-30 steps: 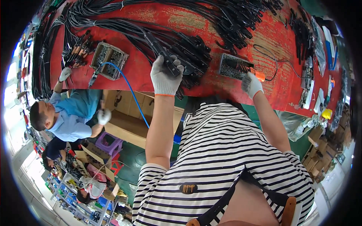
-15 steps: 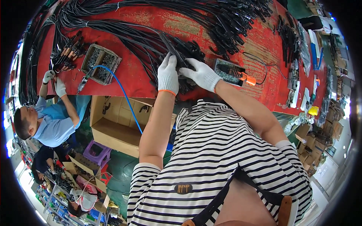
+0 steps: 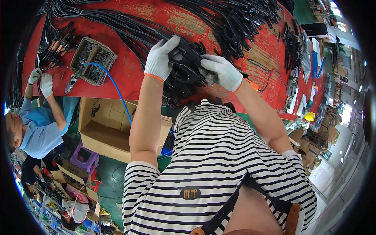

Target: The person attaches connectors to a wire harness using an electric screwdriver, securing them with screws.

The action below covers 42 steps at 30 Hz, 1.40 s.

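Observation:
My left hand (image 3: 158, 58), in a white knitted glove, grips a black plastic handle (image 3: 188, 51) with a cable on it, thumb on top. My right hand (image 3: 223, 72), also gloved, is closed with thumb and fingers together at the handle's other end; whether a small part lies between them is hidden. Under both hands is a pile of similar black handles (image 3: 182, 80). Their black cables (image 3: 113, 18) run to the upper left over the red table (image 3: 133, 84). An orange thing (image 3: 251, 84) shows partly behind my right wrist.
A divided tray of screws (image 3: 84, 78) and a power screwdriver (image 3: 72, 83) on a blue hose (image 3: 114, 79) lie left. A co-worker's gloved hand (image 3: 46, 85) is beyond. Below the table edge stand a cardboard box (image 3: 105, 143) and a purple stool (image 3: 87, 158). More black handles (image 3: 239, 29) lie far right.
Both hands have lifted the black handle from the pile and turned it crosswise. My right hand has moved right, to its end. The view has shifted, and the screw box on the right is now covered.

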Motion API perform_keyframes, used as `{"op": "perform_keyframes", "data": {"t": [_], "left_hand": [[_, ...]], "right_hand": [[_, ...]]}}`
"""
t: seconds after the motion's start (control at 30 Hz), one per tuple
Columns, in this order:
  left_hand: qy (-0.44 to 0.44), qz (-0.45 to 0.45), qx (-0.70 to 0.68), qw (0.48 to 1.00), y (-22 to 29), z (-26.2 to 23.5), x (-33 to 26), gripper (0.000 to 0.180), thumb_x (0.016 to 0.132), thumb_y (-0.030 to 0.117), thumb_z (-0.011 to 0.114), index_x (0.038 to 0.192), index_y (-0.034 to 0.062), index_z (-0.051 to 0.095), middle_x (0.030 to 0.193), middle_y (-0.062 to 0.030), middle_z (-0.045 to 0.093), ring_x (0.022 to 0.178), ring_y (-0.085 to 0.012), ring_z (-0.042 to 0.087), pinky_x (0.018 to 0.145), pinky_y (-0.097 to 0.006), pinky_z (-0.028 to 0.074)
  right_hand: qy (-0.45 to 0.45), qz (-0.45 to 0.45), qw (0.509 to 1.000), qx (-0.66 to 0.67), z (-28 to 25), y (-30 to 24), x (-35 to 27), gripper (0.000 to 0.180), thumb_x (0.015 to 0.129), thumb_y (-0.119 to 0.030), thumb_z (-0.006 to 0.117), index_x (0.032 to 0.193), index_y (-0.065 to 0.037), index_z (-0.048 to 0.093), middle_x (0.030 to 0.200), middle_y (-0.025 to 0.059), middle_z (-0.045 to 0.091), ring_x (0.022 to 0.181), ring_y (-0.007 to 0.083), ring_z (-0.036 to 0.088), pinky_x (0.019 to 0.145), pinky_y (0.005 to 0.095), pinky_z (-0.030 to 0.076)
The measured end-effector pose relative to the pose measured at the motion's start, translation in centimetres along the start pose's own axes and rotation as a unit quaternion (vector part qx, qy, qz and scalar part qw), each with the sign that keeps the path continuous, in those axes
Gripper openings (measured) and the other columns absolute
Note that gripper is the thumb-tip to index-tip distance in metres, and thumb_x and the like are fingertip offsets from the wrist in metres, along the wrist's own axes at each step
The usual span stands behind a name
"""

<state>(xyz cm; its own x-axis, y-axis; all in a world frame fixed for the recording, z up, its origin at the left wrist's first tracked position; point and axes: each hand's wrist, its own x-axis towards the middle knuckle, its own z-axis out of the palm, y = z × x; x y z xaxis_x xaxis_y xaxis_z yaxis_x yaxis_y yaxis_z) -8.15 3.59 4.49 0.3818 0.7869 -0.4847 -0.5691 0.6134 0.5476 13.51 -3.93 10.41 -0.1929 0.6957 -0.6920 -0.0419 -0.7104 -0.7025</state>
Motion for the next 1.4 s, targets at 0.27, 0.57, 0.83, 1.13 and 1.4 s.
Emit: {"op": "perform_keyframes", "data": {"t": [0.27, 0.57, 0.83, 1.13, 1.4], "left_hand": [[0.023, 0.048, 0.002, 0.999, 0.2, 0.2, 0.6, 0.022, 0.094, 0.013, 0.075, 0.111, 0.0015, 0.068, 0.098, -0.0064, 0.072, 0.080, -0.0165, 0.070, 0.069, -0.028, 0.058], [0.045, 0.025, 0.028, 0.998, 1.3, 1.2, 0.1, 0.023, 0.096, 0.013, 0.074, 0.112, -0.0016, 0.068, 0.096, -0.0085, 0.074, 0.081, -0.0187, 0.072, 0.073, -0.030, 0.060], [-0.119, 0.056, -0.136, 0.982, 0.2, -1.3, 1.5, 0.026, 0.109, 0.020, 0.055, 0.125, -0.0002, 0.060, 0.114, -0.0108, 0.071, 0.099, -0.0217, 0.072, 0.086, -0.038, 0.060], [-0.007, 0.109, -0.075, 0.991, -0.4, -1.8, 0.9, 0.026, 0.102, 0.018, 0.068, 0.120, -0.0003, 0.065, 0.106, -0.0088, 0.074, 0.091, -0.0198, 0.074, 0.077, -0.035, 0.062], [0.020, 0.126, -0.054, 0.990, -0.2, -1.0, 0.2, 0.026, 0.100, 0.018, 0.070, 0.119, -0.0003, 0.066, 0.104, -0.0088, 0.075, 0.089, -0.0191, 0.074, 0.075, -0.034, 0.062]], "right_hand": [[0.041, 0.000, 0.998, -0.037, 0.7, -1.2, 0.5, 0.042, 0.101, -0.025, 0.064, 0.134, 0.000, 0.061, 0.087, 0.0032, 0.066, 0.060, 0.0069, 0.054, 0.052, 0.0235, 0.041], [0.045, 0.013, 0.998, 0.047, 1.2, -0.5, 1.4, 0.036, 0.104, -0.036, 0.060, 0.111, -0.001, 0.068, 0.073, -0.0002, 0.061, 0.055, 0.0087, 0.050, 0.049, 0.0250, 0.038], [-0.107, 0.116, 0.925, 0.345, 1.4, -0.3, 2.4, 0.059, 0.110, -0.054, 0.043, 0.107, 0.001, 0.064, 0.050, -0.0072, 0.032, 0.036, 0.0081, 0.020, 0.036, 0.0274, 0.020], [0.032, -0.076, 0.994, 0.077, 3.9, -0.4, 2.1, 0.047, 0.112, -0.041, 0.046, 0.134, -0.003, 0.061, 0.107, 0.0069, 0.069, 0.090, 0.0133, 0.065, 0.078, 0.0267, 0.052], [0.173, -0.189, 0.945, -0.204, 4.8, -1.4, 2.7, 0.042, 0.102, -0.038, 0.065, 0.123, -0.002, 0.070, 0.087, 0.0065, 0.070, 0.080, 0.0106, 0.066, 0.072, 0.0250, 0.051]]}}
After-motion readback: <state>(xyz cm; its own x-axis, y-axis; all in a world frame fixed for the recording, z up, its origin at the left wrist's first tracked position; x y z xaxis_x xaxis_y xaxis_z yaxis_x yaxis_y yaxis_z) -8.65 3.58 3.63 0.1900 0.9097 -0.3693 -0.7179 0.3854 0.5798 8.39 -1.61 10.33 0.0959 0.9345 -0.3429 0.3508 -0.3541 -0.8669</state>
